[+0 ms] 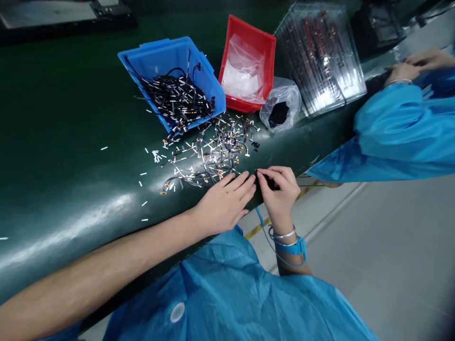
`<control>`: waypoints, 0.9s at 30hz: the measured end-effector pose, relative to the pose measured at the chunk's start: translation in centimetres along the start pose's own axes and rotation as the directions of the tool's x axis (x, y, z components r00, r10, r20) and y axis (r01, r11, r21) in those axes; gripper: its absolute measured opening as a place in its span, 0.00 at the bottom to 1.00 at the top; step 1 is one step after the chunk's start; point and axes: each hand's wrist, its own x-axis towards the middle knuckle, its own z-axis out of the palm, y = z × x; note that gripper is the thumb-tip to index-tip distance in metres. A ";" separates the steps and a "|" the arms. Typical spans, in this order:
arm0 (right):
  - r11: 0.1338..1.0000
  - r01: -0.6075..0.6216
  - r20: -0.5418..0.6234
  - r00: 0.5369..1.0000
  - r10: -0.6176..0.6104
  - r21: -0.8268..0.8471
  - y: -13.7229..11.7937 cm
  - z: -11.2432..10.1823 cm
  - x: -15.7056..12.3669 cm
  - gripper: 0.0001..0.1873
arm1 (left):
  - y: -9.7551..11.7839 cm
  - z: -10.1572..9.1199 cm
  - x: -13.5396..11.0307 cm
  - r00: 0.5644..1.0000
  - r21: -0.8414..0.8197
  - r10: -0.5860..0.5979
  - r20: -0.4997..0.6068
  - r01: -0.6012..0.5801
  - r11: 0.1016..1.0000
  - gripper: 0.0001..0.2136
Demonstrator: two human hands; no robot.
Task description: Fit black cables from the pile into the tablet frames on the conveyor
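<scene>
My left hand point(223, 203) lies on the dark green table point(64, 156) with its fingers stretched out together, their tips against my right hand. My right hand point(280, 187) is curled in a pinch on a small dark part I cannot make out. A blue wrist strap and bangles sit on my right wrist. Just beyond both hands spreads a pile of small black cable pieces with white tags point(209, 151). A blue bin point(177, 80) behind the pile holds more of the same cable pieces.
A red bin point(265, 45) with clear plastic bags stands at the back. Beside it are a tied clear bag point(282, 104) with dark contents and a clear tray stack point(320, 54). A co-worker's blue sleeve point(391, 132) and hands are at the right.
</scene>
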 end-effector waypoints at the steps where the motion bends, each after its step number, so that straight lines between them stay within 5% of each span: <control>1: 1.000 0.020 0.001 1.000 -0.020 -0.023 0.0 0.0 0.0 0.05 | 0.0 0.0 0.0 1.000 0.000 0.003 -0.006 -0.003 1.000 0.26; 10: 0.945 0.200 0.102 0.979 -0.179 -0.260 -0.4 -0.6 -0.3 0.11 | -0.1 0.0 0.0 1.000 -0.024 0.006 -0.001 -0.006 1.000 0.27; 15: 0.919 0.205 0.218 0.967 -0.135 -0.338 -1.1 -1.2 -1.0 0.17 | 0.0 0.1 0.0 1.000 -0.031 -0.003 0.009 0.003 1.000 0.27; 27: 0.955 0.117 0.187 0.980 -0.067 -0.271 -1.6 -1.0 -1.8 0.18 | 0.0 0.1 0.1 1.000 -0.033 -0.005 0.014 0.005 0.999 0.28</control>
